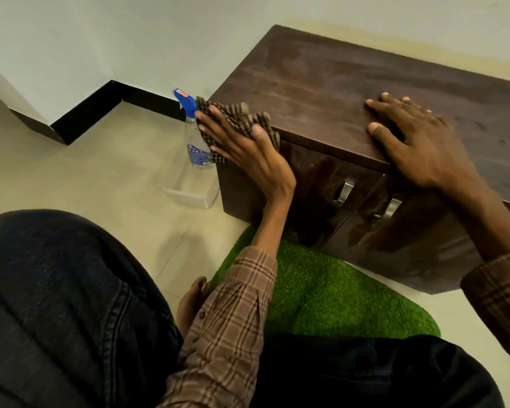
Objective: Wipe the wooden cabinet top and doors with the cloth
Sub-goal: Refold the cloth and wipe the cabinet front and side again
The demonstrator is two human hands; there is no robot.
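A low dark wooden cabinet [321,75] stands against the wall, with two doors and metal handles [342,194] on its front. My left hand [242,148] presses a brown checked cloth [236,116] against the cabinet's front left corner, at the top edge of the left door. My right hand [415,142] lies flat with fingers spread on the cabinet top near its front edge, holding nothing. Wet streaks show on the door fronts [362,234].
A clear spray bottle [196,148] with a blue trigger stands on the tiled floor just left of the cabinet. A green grass-like mat [336,293] lies in front of the doors. My knees in dark jeans fill the lower frame. A black skirting runs along the wall.
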